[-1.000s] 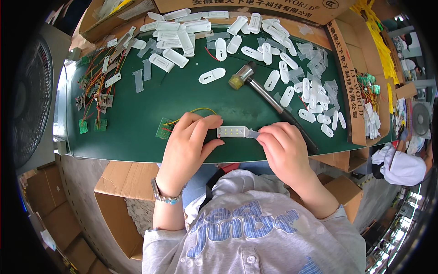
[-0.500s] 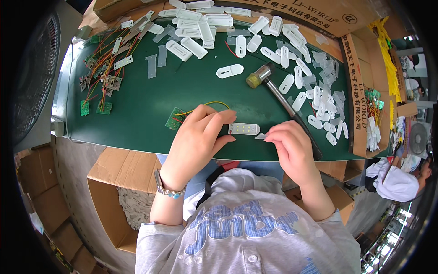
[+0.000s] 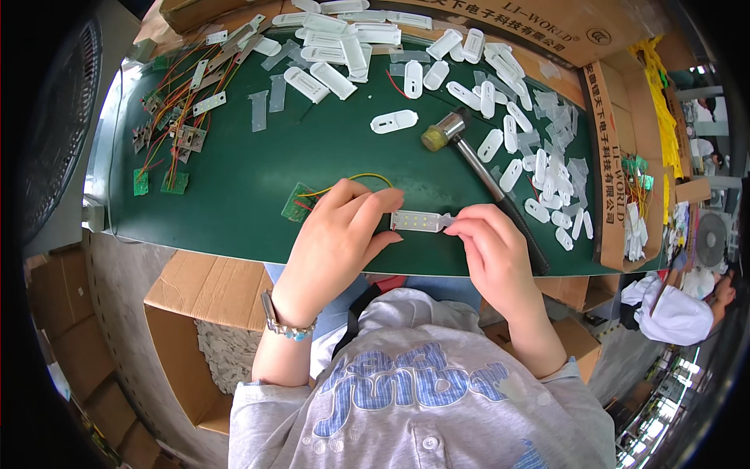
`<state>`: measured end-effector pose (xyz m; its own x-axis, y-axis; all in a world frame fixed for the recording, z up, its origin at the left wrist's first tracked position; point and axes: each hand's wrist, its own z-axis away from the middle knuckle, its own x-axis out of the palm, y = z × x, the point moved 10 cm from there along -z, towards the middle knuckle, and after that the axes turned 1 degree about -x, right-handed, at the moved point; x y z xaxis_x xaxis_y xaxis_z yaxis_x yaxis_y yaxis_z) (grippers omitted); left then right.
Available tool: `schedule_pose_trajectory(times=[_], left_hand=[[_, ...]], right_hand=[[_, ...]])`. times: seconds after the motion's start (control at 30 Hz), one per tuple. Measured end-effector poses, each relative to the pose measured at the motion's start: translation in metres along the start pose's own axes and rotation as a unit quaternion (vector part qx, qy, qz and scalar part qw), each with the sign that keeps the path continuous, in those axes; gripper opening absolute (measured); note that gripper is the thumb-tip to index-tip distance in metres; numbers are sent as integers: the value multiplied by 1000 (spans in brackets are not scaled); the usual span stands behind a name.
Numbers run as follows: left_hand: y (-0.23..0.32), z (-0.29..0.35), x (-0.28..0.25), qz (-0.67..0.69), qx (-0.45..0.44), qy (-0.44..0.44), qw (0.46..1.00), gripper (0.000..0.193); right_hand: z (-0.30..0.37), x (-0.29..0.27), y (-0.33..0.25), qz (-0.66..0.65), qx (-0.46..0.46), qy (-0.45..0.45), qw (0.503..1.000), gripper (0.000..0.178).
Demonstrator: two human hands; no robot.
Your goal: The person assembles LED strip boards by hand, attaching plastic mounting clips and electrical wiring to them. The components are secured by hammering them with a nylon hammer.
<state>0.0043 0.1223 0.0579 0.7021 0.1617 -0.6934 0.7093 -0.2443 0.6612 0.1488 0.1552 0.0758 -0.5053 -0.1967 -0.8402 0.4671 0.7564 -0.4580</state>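
Observation:
A small white LED light with several yellowish LEDs lies on the green tabletop in front of me. My left hand grips its left end, with the fingers on the far edge and the thumb on the near edge. Between the thumb and fingertips of my right hand is a small piece of clear plastic, which meets the light's right end. Left of my left hand sits a green circuit board. Its yellow wire arcs over toward the light, and a red wire runs under my hand.
A hammer lies beyond my right hand. White plastic housings and more white covers are spread at the back and right. Wired boards pile up at the left. A cardboard box stands at the right edge.
My right hand has moved slightly left and up, bringing the clear plastic piece against the light's right end. My left hand keeps its hold.

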Motion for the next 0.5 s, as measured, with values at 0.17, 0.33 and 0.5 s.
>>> schedule_pose_trajectory(times=[0.17, 0.33, 0.5], left_hand=[[1, 0, 0, 8, 10, 4, 1000, 49], [1, -1, 0, 8, 10, 1, 1000, 49], [2, 0, 0, 11, 10, 2, 1000, 48]], right_hand=[[-3, -9, 6, -143, 69, 28, 987, 19], [-2, -10, 6, -99, 35, 47, 993, 21], [-5, -6, 4, -36, 17, 40, 998, 24]])
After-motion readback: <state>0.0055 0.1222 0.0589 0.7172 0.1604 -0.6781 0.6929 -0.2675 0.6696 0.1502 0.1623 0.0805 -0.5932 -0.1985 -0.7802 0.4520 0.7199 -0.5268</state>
